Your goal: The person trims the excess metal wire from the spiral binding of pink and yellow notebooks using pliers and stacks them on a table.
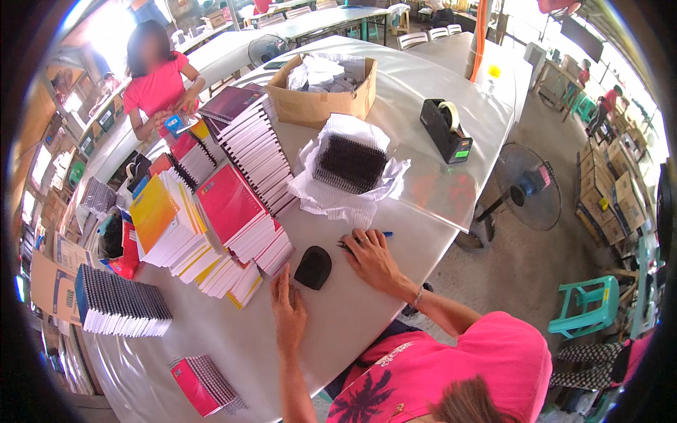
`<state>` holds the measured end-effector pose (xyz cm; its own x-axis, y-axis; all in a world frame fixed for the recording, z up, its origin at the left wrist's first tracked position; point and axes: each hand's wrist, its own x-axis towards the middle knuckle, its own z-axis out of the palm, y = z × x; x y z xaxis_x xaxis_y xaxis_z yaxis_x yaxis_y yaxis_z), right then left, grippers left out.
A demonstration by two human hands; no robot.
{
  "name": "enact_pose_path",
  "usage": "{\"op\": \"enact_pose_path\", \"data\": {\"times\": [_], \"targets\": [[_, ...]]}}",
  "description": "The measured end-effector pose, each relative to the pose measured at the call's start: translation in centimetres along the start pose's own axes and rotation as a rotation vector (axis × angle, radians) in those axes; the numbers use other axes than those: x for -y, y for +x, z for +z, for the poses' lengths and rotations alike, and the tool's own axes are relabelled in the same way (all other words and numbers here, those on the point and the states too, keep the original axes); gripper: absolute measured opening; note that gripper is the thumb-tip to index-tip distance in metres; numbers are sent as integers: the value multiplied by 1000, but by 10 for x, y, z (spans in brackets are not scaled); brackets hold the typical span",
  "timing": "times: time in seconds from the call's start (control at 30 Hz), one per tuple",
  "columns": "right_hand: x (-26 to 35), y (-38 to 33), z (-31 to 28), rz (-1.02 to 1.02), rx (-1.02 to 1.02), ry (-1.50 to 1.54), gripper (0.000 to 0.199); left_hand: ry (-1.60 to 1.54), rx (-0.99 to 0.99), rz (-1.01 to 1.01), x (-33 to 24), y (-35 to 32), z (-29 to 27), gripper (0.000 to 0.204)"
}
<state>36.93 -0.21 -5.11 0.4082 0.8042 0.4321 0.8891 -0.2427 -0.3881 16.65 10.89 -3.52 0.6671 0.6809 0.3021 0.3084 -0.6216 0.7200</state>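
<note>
My left hand (288, 310) rests at the table beside the front of the notebook stacks, its fingers stretched out and holding nothing visible. Between my hands lies a small black pad (312, 268) with one rounded end. My right hand (374, 261) lies palm down to the right of it, fingers spread. A thin dark thing (343, 245) shows at its fingertips, too small to name. Beyond that hand a small blue piece (388, 234) peeks out. Past my hands, a bundle of black spiral binding coils (350, 163) sits on crumpled white paper (310, 185).
Tall stacks of spiral notebooks (229, 204) lean on the left. Other piles include black-bound notebooks (123, 303) and red notebooks (201, 384). A cardboard box (321, 106) and a tape dispenser (446, 132) stand farther back. A person in pink (159, 84) handles a blue item across the table.
</note>
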Motion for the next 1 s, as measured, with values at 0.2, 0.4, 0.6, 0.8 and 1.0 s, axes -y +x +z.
{"op": "enact_pose_path", "data": {"times": [0.2,0.4,0.6,0.8,1.0], "targets": [[-2,0,-4,16,-19,115,29,-61,-9,-17,9,-2,-2,42],[-3,0,-8,40,-132,224,17,-25,-49,34,10,-2,-8,37],[14,7,-13,135,-148,379,12,-125,-72,81,33,-5,-6,32],[50,95,-46,-20,-298,707,16,-31,2,2,31,-6,-14,30],[96,153,-68,-1,164,1115,55,16,-11,23,39,-8,-17,28]]}}
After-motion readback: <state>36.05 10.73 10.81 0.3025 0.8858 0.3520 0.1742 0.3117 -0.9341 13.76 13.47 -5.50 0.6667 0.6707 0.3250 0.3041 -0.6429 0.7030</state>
